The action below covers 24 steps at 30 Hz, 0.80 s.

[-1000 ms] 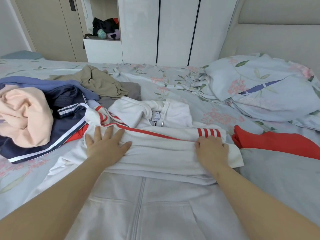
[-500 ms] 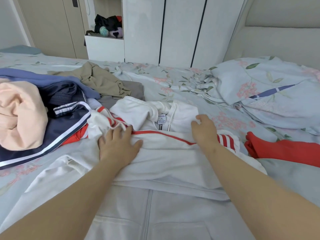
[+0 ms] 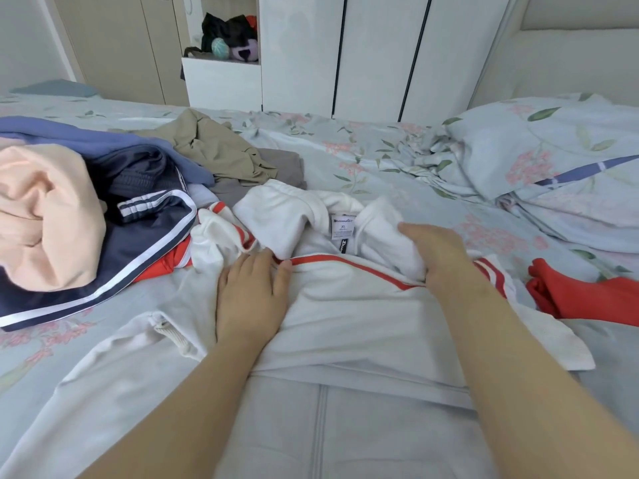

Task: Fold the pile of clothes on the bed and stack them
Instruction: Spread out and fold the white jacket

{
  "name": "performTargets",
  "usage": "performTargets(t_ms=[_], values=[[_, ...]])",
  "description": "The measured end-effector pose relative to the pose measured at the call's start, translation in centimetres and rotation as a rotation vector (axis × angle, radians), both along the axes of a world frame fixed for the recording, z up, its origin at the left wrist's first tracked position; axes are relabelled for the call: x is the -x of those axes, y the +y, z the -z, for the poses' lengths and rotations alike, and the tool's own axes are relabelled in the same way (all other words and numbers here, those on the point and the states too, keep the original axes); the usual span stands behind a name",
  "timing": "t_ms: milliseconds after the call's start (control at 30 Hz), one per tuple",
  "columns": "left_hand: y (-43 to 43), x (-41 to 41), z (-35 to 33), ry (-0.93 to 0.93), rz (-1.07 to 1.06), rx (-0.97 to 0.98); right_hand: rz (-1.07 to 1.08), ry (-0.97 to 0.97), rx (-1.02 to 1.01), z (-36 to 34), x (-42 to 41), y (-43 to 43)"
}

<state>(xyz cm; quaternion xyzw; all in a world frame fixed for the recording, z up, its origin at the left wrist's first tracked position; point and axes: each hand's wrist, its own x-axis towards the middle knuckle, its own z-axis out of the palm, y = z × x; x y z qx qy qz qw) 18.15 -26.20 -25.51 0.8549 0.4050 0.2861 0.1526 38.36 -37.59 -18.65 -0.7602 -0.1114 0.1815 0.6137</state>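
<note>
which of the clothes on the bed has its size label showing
The white jacket with red stripes under both hands. Its neck label faces up beside the right hand; the peach, navy and tan clothes show none.

We could not read the small print on the jacket's neck label (image 3: pixel 343 227). The right hand (image 3: pixel 437 252) hid its own fingertips in the white hood (image 3: pixel 387 233). The peach garment (image 3: pixel 45 219) and red garment (image 3: pixel 587 299) were cut off by the frame edges.

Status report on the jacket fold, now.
Left hand flat on white jacket, pinning folded sleeve. Right hand gripping hood fabric by the collar. Unfolded pile crowds left side.
</note>
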Motion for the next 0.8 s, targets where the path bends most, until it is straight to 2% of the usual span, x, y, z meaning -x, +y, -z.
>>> performTargets(t_ms=[67, 133, 233, 400, 500, 700, 733, 800], values=[[0.0, 0.1, -0.1, -0.166, -0.004, 0.047, -0.020, -0.159, 0.002, 1.6, 1.9, -1.6], [-0.1, 0.3, -0.3, -0.324, -0.027, 0.106, -0.014, -0.223, 0.016, 2.8, 3.4, -2.4], [-0.4, 0.4, -0.6, -0.477, -0.040, 0.169, -0.005, -0.174, -0.027, 3.5, 3.5, -2.2], [-0.2, -0.1, -0.7, -0.509, -0.045, 0.146, 0.043, -0.202, -0.070, 3.8, 2.7, -1.7], [0.2, -0.1, -1.2, -0.504, -0.067, 0.124, 0.029, -0.142, -0.178, 3.5, 2.8, -2.0], [-1.0, 0.4, -3.8, -0.492, 0.081, -0.018, -0.115, -0.241, -0.410, 1.0, 3.7, -3.4], [-1.0, 0.5, -4.2, -0.510, 0.120, -0.024, -0.143, -0.192, -0.488, 0.5, 3.8, -3.6], [-0.4, 0.3, -4.2, -0.559, 0.126, 0.052, -0.184, 0.042, -0.657, -0.2, 4.0, -3.9]])
